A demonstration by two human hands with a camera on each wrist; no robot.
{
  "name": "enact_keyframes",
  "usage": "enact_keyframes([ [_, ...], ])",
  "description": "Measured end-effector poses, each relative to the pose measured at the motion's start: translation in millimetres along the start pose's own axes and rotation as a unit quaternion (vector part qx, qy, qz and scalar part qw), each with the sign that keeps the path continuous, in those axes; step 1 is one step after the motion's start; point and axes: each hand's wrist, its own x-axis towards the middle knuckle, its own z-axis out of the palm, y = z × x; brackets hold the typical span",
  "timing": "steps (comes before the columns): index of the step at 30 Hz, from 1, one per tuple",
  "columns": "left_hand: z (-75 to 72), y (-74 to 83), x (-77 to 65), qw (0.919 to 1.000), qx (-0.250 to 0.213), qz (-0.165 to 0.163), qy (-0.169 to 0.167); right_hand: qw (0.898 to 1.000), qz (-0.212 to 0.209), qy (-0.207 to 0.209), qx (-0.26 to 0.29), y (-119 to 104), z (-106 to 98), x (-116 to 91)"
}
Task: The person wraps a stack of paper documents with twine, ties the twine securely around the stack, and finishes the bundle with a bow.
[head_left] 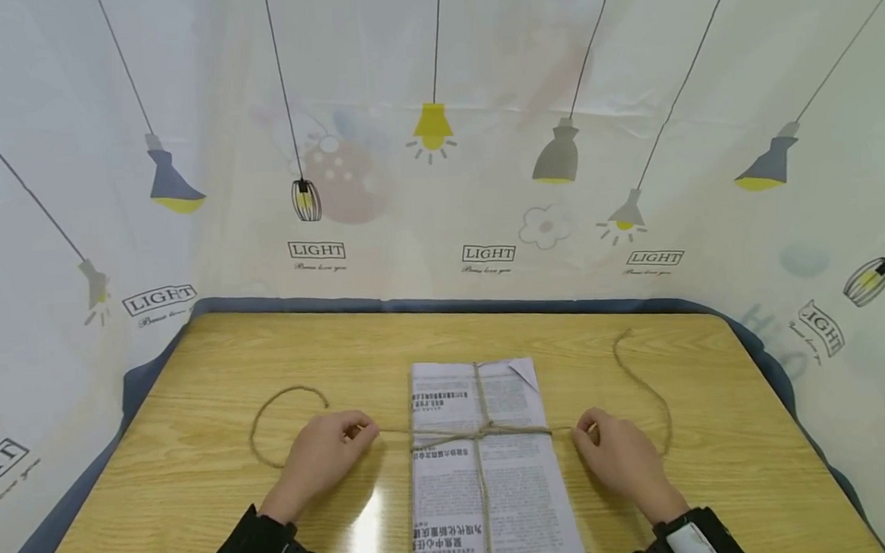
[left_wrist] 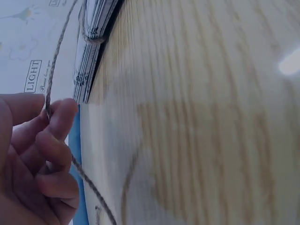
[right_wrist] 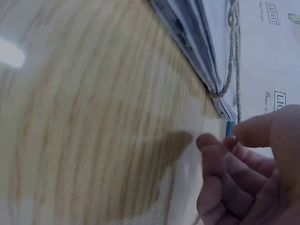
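Note:
A stack of folded newspapers (head_left: 521, 489) lies on the table, bound crosswise with twine (head_left: 483, 483) that has a knot (head_left: 488, 429) near the middle of the top sheet. My left hand (head_left: 330, 451) is left of the stack and pinches one twine end between thumb and forefinger; in the left wrist view the twine (left_wrist: 55, 61) runs through the fingertips. On the stack's other side my right hand (head_left: 620, 455) pinches the opposite end. Both strands stretch sideways from the knot to the hands. In the right wrist view, curled fingers (right_wrist: 213, 161) hide the pinched twine.
The left loose tail (head_left: 253, 424) curls on the wood-grain table (head_left: 356, 339), and the right tail (head_left: 663, 407) bends away beyond the right hand. Behind the table hangs a pale cloth (head_left: 382, 271) printed with lamps. Each wrist wears a black strap (head_left: 255, 547).

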Motion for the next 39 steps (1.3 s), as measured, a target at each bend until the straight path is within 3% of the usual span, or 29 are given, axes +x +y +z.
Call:
enact_keyframes([
  [4, 2.9, 3.5, 0.5, 0.9961, -0.075, -0.046, 0.009, 0.990, 0.066, 0.034, 0.117, -1, -2, 2],
  [6, 4.6, 6.3, 1.4, 0.9905, -0.116, -0.072, 0.016, 0.971, 0.115, 0.026, 0.210, -2, -3, 4],
  [8, 6.4, 9.5, 2.5, 0.9843, -0.147, -0.094, 0.024, 0.930, 0.160, 0.009, 0.330, -2, -4, 5],
  [9, 7.1, 11.3, 3.1, 0.9797, -0.167, -0.108, 0.027, 0.904, 0.178, -0.001, 0.390, -3, -4, 6],
  [11, 8.6, 14.4, 4.2, 0.9702, -0.201, -0.130, 0.035, 0.839, 0.210, -0.017, 0.502, -3, -4, 7],
  [13, 9.8, 16.5, 5.9, 0.9585, -0.237, -0.153, 0.044, 0.782, 0.231, -0.024, 0.579, -1, -4, 8],
  [15, 10.7, 17.7, 7.3, 0.9452, -0.272, -0.173, 0.049, 0.749, 0.242, -0.026, 0.616, 0, -3, 8],
  [21, 12.4, 17.8, 9.4, 0.9119, -0.347, -0.210, 0.061, 0.693, 0.247, -0.014, 0.677, 4, -4, 10],
  [25, 11.4, 17.7, 8.8, 0.8954, -0.377, -0.230, 0.061, 0.677, 0.248, -0.011, 0.693, 3, -7, 12],
  [28, 10.8, 17.5, 9.0, 0.8817, -0.401, -0.241, 0.063, 0.677, 0.245, -0.004, 0.694, 1, -12, 13],
  [33, 11.0, 17.7, 9.9, 0.8614, -0.437, -0.251, 0.067, 0.660, 0.234, 0.039, 0.713, -4, -23, 18],
  [36, 11.2, 17.0, 9.0, 0.8583, -0.442, -0.254, 0.062, 0.675, 0.220, 0.069, 0.700, -9, -29, 24],
  [38, 11.6, 16.5, 8.3, 0.8586, -0.439, -0.259, 0.054, 0.705, 0.210, 0.086, 0.672, -14, -32, 29],
  [39, 11.9, 16.1, 7.7, 0.8599, -0.436, -0.262, 0.047, 0.725, 0.203, 0.093, 0.651, -16, -33, 31],
])
